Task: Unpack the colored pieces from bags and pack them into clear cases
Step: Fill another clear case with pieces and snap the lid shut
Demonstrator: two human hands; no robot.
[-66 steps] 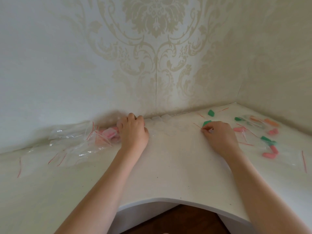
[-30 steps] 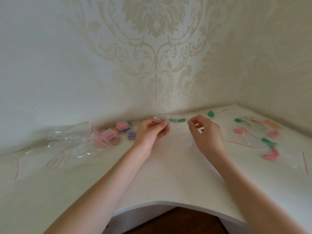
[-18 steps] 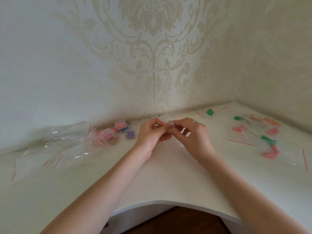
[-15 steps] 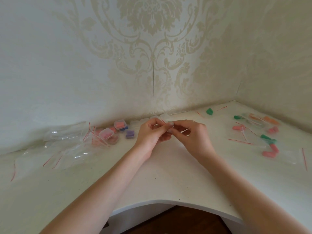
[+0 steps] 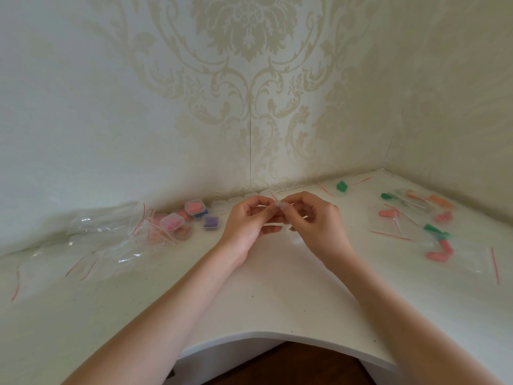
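Hands (image 5: 280, 218) pinching small clear bag (image 5: 278, 204)

Soft, even daylight fills the scene, bright but not harsh. The wall (image 5: 138, 107) looks pale and a little washed out on the left and warmer, creamier toward the right. Shadows are faint: a dim grey band lies along the foot of the wall behind the table (image 5: 277, 287), and both hands cast only a weak smudge below them. The empty bags (image 5: 105, 240) at left catch small white glints. The wide lens bends the table edge and stretches the forearms at the lower corners. Small things far back look soft, with colours slightly smeared.
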